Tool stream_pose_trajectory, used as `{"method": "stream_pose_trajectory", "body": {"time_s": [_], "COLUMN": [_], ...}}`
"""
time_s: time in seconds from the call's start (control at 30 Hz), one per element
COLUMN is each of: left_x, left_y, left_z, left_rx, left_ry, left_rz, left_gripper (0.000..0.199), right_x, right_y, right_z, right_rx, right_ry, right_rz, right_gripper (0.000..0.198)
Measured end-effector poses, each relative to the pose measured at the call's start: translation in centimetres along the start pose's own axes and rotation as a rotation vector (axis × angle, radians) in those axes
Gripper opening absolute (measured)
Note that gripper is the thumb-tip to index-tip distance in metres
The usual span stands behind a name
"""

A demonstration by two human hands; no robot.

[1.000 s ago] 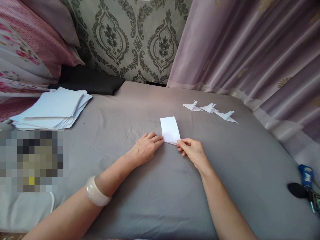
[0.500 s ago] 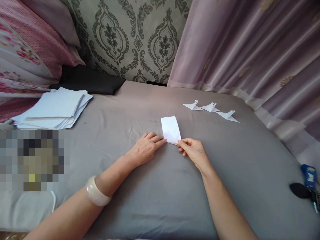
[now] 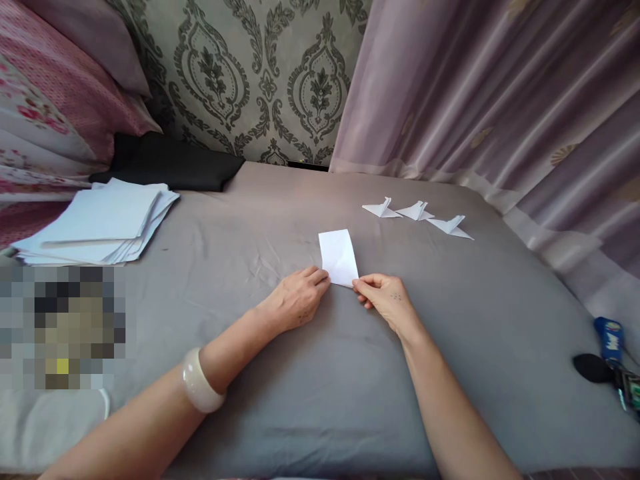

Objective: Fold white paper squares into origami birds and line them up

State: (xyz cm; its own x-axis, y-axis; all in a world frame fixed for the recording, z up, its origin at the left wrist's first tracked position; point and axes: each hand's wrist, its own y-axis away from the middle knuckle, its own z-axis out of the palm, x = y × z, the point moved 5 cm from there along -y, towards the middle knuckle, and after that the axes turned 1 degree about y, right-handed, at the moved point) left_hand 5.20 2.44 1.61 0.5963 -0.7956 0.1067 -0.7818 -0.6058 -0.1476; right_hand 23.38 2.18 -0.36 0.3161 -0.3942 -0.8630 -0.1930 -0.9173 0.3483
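A small folded sheet of white paper [image 3: 339, 257] lies in front of me on the grey cloth, with its lower edge toward me. My left hand [image 3: 300, 297] has its fingers closed at the lower left corner of the paper. At the lower right corner, my right hand [image 3: 384, 297] pinches the paper between thumb and fingers. A pale bangle [image 3: 201, 381] circles my left wrist.
Three folded white paper figures [image 3: 416, 211] stand in a row at the back right. A stack of white paper [image 3: 100, 215] lies at the left, before a black cloth [image 3: 170, 160]. A blue item [image 3: 610, 337] and a black oval thing [image 3: 593, 368] are at the right edge.
My left fingers have drawn together from a flatter pose at the paper's left corner. My right hand keeps its pinch. The whole view has shifted slightly.
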Motion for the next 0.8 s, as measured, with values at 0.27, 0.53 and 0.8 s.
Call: {"method": "stream_pose_trajectory", "body": {"time_s": [0.27, 0.53, 0.8], "left_x": [0.44, 0.57, 0.72], "left_y": [-0.10, -0.34, -0.87], "left_z": [-0.18, 0.05, -0.07], "left_rx": [0.021, 0.018, 0.007], "left_ry": [-0.066, -0.079, -0.094], "left_rz": [-0.005, -0.004, -0.013], "left_gripper": [0.038, 0.043, 0.046], "right_x": [1.09, 0.55, 0.69], "right_y": [-0.73, -0.10, -0.31], "right_z": [0.39, 0.21, 0.12], "right_rx": [0.046, 0.030, 0.021], "right_ry": [0.025, -0.045, -0.055], "right_rz": [-0.008, -0.038, -0.020], "right_gripper": [0.017, 0.020, 0.018]}}
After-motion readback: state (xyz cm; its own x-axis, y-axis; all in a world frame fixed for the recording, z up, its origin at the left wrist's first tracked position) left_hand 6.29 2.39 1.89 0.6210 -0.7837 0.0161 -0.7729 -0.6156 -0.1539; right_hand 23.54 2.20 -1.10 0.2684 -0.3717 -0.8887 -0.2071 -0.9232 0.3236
